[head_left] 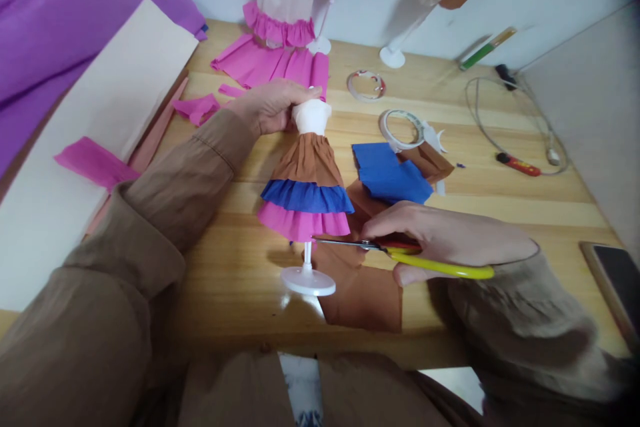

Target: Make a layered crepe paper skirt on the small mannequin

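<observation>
A small dress form (311, 119) with a white bodice leans over the table on its white round stand (308, 281). Its paper skirt (306, 195) has brown, blue and pink ruffled tiers. My left hand (273, 105) grips the top of the form, thumb across the neck. In my right hand (425, 235) are scissors (440, 263) with yellow and red handles; their blades point left and lie at the pink hem's lower edge. Whether the blade tips touch the paper I cannot tell. Brown crepe paper (367, 297) lies beneath the right hand, partly hidden by it.
Blue paper (393, 173), a tape roll (401, 129) and another tape ring (367, 85) lie beyond my right hand. Pink paper (280, 67) is behind the form. A cable (475, 107), a phone (613, 280) and a white board (105, 107) flank the work area.
</observation>
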Tool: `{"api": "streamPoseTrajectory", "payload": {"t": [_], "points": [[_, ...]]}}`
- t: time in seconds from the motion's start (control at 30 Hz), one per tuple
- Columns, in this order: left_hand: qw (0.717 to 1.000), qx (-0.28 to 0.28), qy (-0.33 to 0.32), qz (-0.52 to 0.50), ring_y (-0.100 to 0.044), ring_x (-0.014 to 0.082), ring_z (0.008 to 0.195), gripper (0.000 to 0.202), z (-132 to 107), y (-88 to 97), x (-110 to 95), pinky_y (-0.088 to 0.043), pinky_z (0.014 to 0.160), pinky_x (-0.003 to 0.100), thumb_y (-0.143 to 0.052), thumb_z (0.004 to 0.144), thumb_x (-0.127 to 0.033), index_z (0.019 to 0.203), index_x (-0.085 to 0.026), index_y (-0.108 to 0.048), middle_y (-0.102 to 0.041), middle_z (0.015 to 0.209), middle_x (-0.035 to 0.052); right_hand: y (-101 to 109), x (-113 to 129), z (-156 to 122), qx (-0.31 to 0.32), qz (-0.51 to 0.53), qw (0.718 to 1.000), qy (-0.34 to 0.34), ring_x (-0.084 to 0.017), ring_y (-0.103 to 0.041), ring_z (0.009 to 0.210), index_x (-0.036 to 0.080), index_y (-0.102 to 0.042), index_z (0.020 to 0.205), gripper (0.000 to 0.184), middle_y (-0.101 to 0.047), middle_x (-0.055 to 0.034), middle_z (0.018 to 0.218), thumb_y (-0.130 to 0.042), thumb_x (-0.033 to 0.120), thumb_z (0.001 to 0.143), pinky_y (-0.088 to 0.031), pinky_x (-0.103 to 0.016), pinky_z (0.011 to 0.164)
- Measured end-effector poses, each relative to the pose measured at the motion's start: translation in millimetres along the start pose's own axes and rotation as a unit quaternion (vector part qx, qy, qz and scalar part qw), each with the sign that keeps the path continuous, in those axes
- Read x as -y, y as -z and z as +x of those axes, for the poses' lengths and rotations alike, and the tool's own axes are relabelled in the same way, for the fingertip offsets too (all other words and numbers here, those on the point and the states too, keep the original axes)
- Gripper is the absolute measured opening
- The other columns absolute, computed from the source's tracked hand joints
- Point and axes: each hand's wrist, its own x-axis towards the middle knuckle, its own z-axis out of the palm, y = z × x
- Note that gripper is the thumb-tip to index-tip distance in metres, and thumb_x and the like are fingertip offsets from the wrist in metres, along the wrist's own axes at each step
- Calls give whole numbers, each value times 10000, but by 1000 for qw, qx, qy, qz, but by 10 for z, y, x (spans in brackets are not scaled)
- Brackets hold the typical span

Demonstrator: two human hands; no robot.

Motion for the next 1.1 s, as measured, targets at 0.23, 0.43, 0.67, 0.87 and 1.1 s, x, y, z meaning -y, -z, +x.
{"api": "streamPoseTrajectory", "payload": {"t": [0.23, 0.43, 0.67, 0.87, 1.1], "points": [[997, 16, -9, 79, -629, 152, 769, 161, -59, -47, -12, -505, 818, 315, -556, 960, -119, 864, -160, -678, -641, 595, 7, -15, 11, 1, -8, 0, 1000, 4, -85, -266, 584, 159, -560, 714, 561, -334, 63, 641, -626, 707, 814, -202, -249, 498], [993, 26, -22, 113, -617, 140, 765, 192, -13, -19, -10, -516, 813, 320, -542, 962, -111, 834, -158, -676, -662, 610, 19, -37, 22, 25, -22, -11, 1000, 13, -82, -239, 578, 185, -457, 669, 564, -287, 71, 630, -610, 704, 827, -184, -252, 496], [989, -4, -30, 148, -624, 145, 789, 225, -23, -45, -1, -522, 799, 324, -617, 912, -104, 696, -165, -636, -685, 667, 25, -48, 47, 28, -25, -12, 999, 19, -79, -250, 570, 186, -443, 671, 557, -306, 72, 618, -612, 691, 834, -192, -247, 497], [982, -23, -42, 183, -635, 174, 798, 212, -34, -49, 23, -512, 793, 360, -665, 872, -111, 668, -150, -623, -675, 689, 43, -37, 75, -2, -12, 12, 1000, 5, -91, -286, 596, 169, -530, 727, 570, -378, 55, 652, -631, 725, 796, -225, -247, 514], [984, -10, -46, 173, -636, 174, 751, 243, -11, -25, 29, -511, 788, 381, -659, 868, -103, 631, -139, -617, -682, 699, 60, -15, 118, -18, -7, -15, 1000, -17, -104, -365, 605, 147, -596, 814, 586, -482, 19, 700, -634, 731, 788, -267, -248, 524]]}}
